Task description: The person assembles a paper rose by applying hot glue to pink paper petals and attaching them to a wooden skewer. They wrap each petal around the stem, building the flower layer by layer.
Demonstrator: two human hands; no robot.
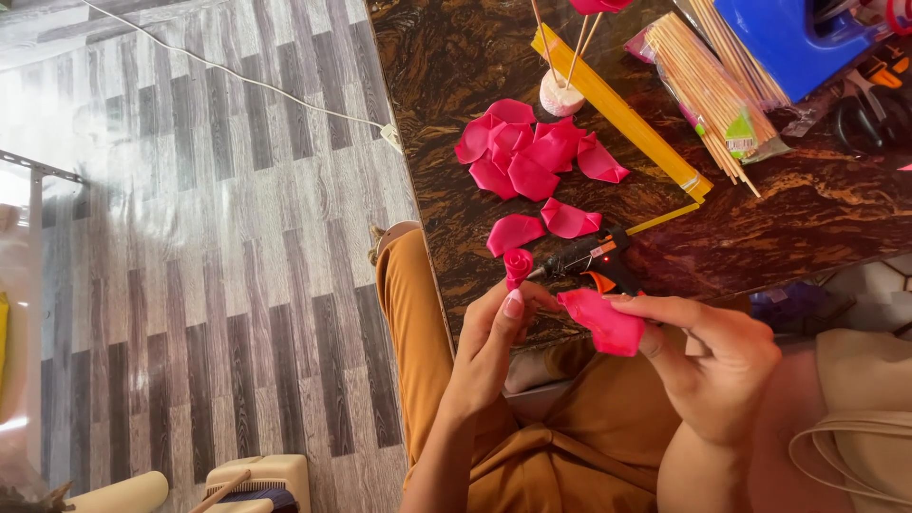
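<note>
My left hand (pixel 499 337) pinches a small rolled pink rosebud (pixel 518 265) upright at the table's near edge. My right hand (pixel 712 356) holds a loose pink petal (pixel 602 321) just right of the bud, the two apart. A black glue gun (pixel 594 258) with an orange trigger lies on the dark table (pixel 807 218) right behind both hands, its nozzle pointing at the bud. A pile of pink petals (pixel 532 152) lies further back, and two single petals (pixel 541 226) sit nearer.
A yellow ruler (pixel 622 114) runs diagonally past a white stand (pixel 560 97) holding sticks. A bundle of wooden skewers (pixel 708 90), a blue container (pixel 788 38) and scissors (pixel 869 119) are at the far right. A white cable (pixel 247 81) crosses the striped floor at left.
</note>
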